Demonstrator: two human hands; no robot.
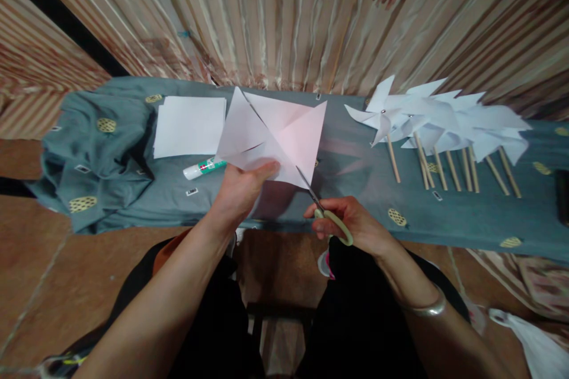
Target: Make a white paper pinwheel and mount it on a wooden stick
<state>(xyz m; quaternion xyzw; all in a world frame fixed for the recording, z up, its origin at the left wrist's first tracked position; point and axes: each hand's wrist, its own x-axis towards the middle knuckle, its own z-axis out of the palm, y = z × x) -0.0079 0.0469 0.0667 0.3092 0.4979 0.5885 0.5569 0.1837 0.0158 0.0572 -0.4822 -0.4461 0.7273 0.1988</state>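
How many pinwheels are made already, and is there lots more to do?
A row of finished paper pinwheels on wooden sticks lies at the right of the table; they overlap, so an exact count is unclear. Right now the left hand holds up a folded paper square while the right hand cuts into its corner with scissors. A stack of blank paper and a glue stick wait beside it.

Both forearms are bare, with no sleeves reaching them. A plain silver bangle [422, 310] circles the right wrist. Black trousers [355, 320] cover the legs.
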